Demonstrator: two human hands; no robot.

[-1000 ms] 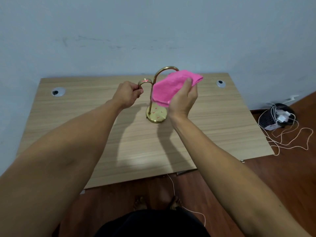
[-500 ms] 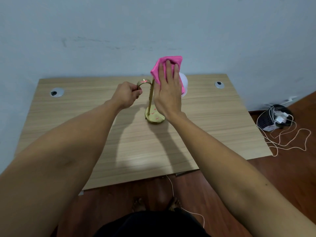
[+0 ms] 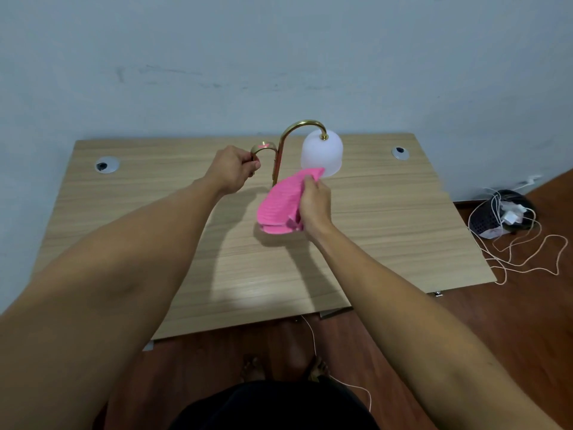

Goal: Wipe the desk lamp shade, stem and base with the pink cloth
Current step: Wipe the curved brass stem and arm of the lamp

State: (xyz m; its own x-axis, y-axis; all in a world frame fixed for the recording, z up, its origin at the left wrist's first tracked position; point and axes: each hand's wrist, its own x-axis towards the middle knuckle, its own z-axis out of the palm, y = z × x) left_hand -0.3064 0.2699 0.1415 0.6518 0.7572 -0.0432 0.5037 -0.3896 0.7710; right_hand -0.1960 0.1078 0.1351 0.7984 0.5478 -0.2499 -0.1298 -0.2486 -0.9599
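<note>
Wood desk (image 3: pixel 387 212) against a blue-grey wall. Left hand (image 3: pixel 231 169) fisted on the lamp's small brass hook (image 3: pixel 262 148), steadying it. Right hand (image 3: pixel 313 203) bunches the pink cloth (image 3: pixel 279 206) low at the stem (image 3: pixel 277 162), draped over the base, which is hidden. White shade (image 3: pixel 322 153) hangs clear, the cloth's top corner at its lower rim. Looks like the stem/base step. Next move probably needs the cloth pressed around the base in a circle, left hand holding so the lamp doesn't tip.

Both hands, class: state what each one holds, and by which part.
The left hand grips the lamp's short curved brass arm. The right hand holds the pink cloth by its right edge.
</note>
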